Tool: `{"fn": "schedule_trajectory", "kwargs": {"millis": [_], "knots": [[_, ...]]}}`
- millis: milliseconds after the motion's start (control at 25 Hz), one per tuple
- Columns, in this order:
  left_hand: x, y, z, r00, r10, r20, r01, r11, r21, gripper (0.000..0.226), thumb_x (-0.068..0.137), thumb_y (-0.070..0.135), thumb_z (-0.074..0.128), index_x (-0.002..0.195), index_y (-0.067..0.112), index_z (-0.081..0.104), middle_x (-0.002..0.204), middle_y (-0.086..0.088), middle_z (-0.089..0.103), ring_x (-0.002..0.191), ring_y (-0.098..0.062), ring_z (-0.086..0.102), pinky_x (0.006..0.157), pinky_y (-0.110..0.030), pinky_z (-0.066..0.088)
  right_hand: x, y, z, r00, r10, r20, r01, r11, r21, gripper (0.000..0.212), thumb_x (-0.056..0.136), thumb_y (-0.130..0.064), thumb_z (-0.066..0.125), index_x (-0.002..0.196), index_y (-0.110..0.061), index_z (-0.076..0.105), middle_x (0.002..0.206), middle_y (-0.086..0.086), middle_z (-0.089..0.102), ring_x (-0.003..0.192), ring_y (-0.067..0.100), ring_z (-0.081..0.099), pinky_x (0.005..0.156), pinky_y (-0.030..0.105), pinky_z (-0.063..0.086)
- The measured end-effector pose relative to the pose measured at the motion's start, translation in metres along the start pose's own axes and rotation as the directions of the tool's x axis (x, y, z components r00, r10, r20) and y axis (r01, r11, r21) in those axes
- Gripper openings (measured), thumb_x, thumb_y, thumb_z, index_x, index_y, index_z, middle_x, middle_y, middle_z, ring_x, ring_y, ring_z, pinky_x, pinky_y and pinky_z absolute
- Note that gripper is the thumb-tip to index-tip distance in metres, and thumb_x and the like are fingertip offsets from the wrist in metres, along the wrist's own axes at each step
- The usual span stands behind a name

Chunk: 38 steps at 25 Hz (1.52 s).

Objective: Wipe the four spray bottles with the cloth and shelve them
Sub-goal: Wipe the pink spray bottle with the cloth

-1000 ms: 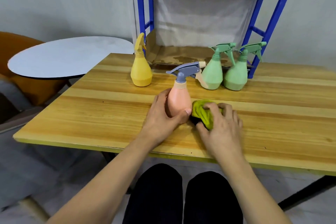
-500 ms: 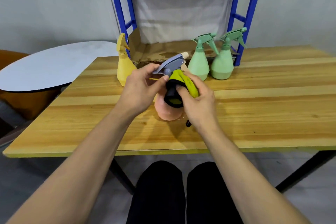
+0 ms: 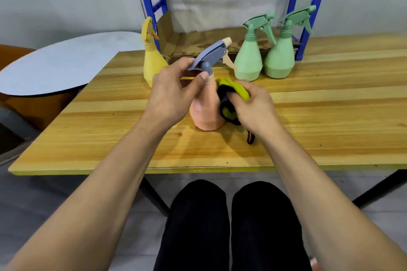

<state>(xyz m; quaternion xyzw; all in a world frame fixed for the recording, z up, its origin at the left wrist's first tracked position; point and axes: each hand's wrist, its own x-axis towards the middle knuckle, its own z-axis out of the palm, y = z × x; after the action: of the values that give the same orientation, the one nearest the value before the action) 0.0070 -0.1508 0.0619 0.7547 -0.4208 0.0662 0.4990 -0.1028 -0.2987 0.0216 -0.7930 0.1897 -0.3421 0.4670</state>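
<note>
The person sits at the wooden tabletop (image 3: 330, 103) with the pink spray bottle (image 3: 206, 112) tilted up in front of them, its base close to or just resting on the wood. The left hand (image 3: 174, 92) grips the neck under the grey trigger head (image 3: 209, 56), thumb across the collar. The right hand (image 3: 253, 105) clutches the bunched yellow-and-black cloth (image 3: 231, 97) and presses it against the bottle's right flank.

To do this step well, I would keep that neck grip firm and turn the bottle with the left hand while the cloth runs from shoulder to base, so no side is missed; the trigger head and nozzle want a pass too.

The yellow bottle (image 3: 153, 61) and the two green bottles (image 3: 248, 59) (image 3: 280, 59) stand at the far edge, just before the blue shelf frame (image 3: 305, 13) with its cardboard-lined shelf (image 3: 198, 39), none shelved yet.

I can read no brand, label or writing on any bottle.
</note>
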Motion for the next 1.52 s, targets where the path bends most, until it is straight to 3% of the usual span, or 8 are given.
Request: {"fn": "schedule_trajectory", "kwargs": {"millis": [160,320,520,760,880,1200,1400,1520], "knots": [[0.001,-0.004,0.000,1.000,0.004,0.004,-0.004,1.000,0.004,0.029,0.095,0.034,0.067,0.120,0.019,0.071,0.107,0.011,0.076,0.106,-0.005,0.071,0.090,-0.044,0.060,0.003,-0.012,0.014,0.994,-0.106,-0.032,0.109,0.986,0.128,0.034,0.088,-0.014,0.061,0.119,-0.025,0.070,0.114,-0.006,0.071,0.107,0.012,0.065,0.096,0.027,0.050],[0.003,-0.002,-0.001,1.000,-0.018,-0.007,0.018,1.000,0.014,0.030,0.094,0.037,0.067,0.120,0.022,0.071,0.106,0.012,0.075,0.105,-0.006,0.071,0.090,-0.046,0.060,-0.016,0.013,0.001,1.000,-0.013,0.016,0.017,0.966,-0.260,0.039,0.086,-0.002,0.060,0.122,-0.017,0.069,0.119,0.007,0.067,0.112,0.024,0.059,0.095,0.017,0.037],[-0.002,-0.005,0.000,0.999,-0.014,-0.032,0.015,0.999,0.028,0.031,0.094,0.040,0.066,0.118,0.021,0.070,0.104,0.011,0.076,0.104,-0.007,0.071,0.089,-0.047,0.059,-0.007,-0.022,0.015,0.991,-0.130,-0.042,0.130,0.991,-0.009,0.044,0.084,-0.003,0.057,0.123,-0.021,0.068,0.119,-0.002,0.070,0.113,0.016,0.062,0.102,0.034,0.048],[-0.005,-0.006,-0.006,0.997,-0.037,-0.073,0.040,0.998,0.040,0.028,0.094,0.039,0.065,0.118,0.025,0.070,0.103,0.013,0.075,0.102,-0.006,0.072,0.089,-0.046,0.059,-0.039,0.008,0.020,0.998,-0.051,0.023,0.056,0.851,-0.522,0.048,0.089,-0.003,0.058,0.135,-0.016,0.058,0.130,0.015,0.055,0.116,0.038,0.052,0.095,0.043,0.042],[-0.011,-0.006,-0.011,0.992,-0.043,-0.115,0.051,0.996,0.071,0.029,0.094,0.038,0.064,0.118,0.024,0.070,0.103,0.010,0.076,0.101,-0.007,0.072,0.087,-0.045,0.060,-0.034,0.003,0.030,0.995,-0.074,0.063,0.097,0.769,-0.632,0.044,0.090,-0.003,0.055,0.133,-0.012,0.059,0.131,0.015,0.052,0.117,0.039,0.048,0.098,0.049,0.042],[-0.008,0.014,-0.006,0.987,-0.053,-0.155,0.076,0.986,0.148,0.022,0.098,0.029,0.065,0.119,0.021,0.069,0.099,0.013,0.074,0.099,-0.005,0.072,0.093,-0.033,0.057,-0.061,-0.001,0.021,0.961,-0.152,0.233,0.270,0.707,-0.654,0.040,0.082,-0.012,0.070,0.121,-0.015,0.068,0.131,0.009,0.051,0.116,0.035,0.046,0.092,0.051,0.044],[-0.022,0.012,-0.015,0.968,-0.129,-0.214,0.147,0.987,0.071,0.014,0.096,0.033,0.070,0.107,0.029,0.064,0.092,0.021,0.069,0.087,0.001,0.070,0.080,-0.020,0.057,-0.069,0.011,0.016,0.987,-0.141,0.080,0.163,0.869,-0.468,0.051,0.084,-0.014,0.070,0.133,-0.023,0.059,0.134,0.005,0.049,0.118,0.030,0.047,0.102,0.042,0.043],[-0.021,0.004,-0.027,0.978,-0.199,-0.060,0.199,0.980,-0.003,0.023,0.095,0.032,0.071,0.116,0.029,0.063,0.102,0.020,0.068,0.087,0.000,0.068,0.076,-0.013,0.054,-0.067,0.013,0.011,0.996,-0.084,-0.011,0.075,0.937,-0.341,0.050,0.088,-0.014,0.065,0.134,-0.031,0.052,0.128,0.002,0.050,0.113,0.023,0.051,0.093,0.025,0.038]]}}
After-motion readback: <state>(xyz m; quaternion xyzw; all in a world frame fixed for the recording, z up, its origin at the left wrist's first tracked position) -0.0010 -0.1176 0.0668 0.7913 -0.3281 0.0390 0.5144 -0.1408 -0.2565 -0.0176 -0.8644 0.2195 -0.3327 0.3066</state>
